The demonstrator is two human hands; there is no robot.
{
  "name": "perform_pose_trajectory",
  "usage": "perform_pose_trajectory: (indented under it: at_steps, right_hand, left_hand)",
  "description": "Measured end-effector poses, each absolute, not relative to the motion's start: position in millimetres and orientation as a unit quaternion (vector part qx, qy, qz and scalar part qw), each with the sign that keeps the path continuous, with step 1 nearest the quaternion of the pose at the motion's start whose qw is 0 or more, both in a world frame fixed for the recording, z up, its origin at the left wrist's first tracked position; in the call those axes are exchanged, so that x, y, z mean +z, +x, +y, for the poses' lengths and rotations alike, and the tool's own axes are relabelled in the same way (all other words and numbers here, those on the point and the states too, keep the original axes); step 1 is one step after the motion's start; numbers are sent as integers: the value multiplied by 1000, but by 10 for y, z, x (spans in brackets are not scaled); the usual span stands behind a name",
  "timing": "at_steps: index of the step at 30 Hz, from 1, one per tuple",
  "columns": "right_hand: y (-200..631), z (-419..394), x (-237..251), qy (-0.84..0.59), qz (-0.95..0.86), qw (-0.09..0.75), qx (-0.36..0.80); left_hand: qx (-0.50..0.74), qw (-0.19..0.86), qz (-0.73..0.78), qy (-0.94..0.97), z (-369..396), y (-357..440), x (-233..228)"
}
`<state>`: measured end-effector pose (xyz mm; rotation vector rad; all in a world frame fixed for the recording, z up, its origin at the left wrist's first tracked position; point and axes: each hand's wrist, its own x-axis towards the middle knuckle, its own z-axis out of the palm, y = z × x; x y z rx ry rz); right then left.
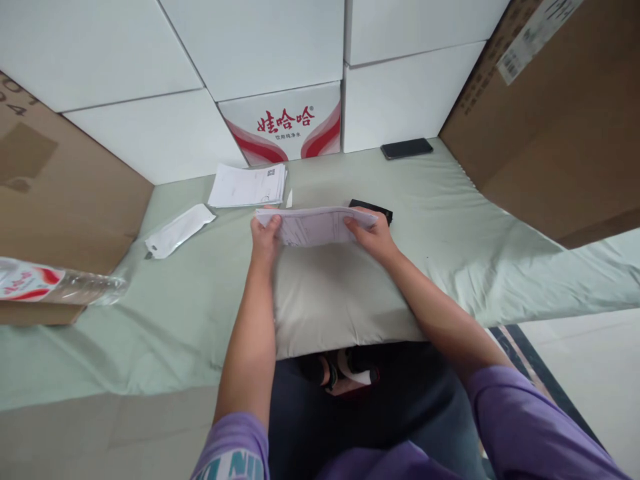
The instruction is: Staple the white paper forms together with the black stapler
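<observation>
Two hands at frame centre grip one paper sheaf (316,225); left hand (265,239) & right hand (374,237) pinch opposite ends, long axis left-right; prob. several sheets.

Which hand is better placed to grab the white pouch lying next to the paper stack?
Probably the left hand: the white pouch lies on its side of the held sheets, while the right hand would have to cross over.

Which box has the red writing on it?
The small white box with red writing at the middle of the back wall, behind the paper stack. The white boxes around it are plain, and the side boxes are brown cardboard.
</observation>
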<state>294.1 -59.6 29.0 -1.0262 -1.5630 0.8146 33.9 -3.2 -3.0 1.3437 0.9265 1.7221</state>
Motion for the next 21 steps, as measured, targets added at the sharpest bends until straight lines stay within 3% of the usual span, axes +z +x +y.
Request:
perform_pose_trajectory:
  at_steps: [10, 21]
  right_hand:
    - [2962, -530, 230, -465, -653, 511, 310]
    - [2897, -487, 117, -461, -653, 515, 310]
  left_hand:
    - [560, 414, 444, 563, -154, 374, 47]
    - [525, 394, 484, 578, -42, 342, -68]
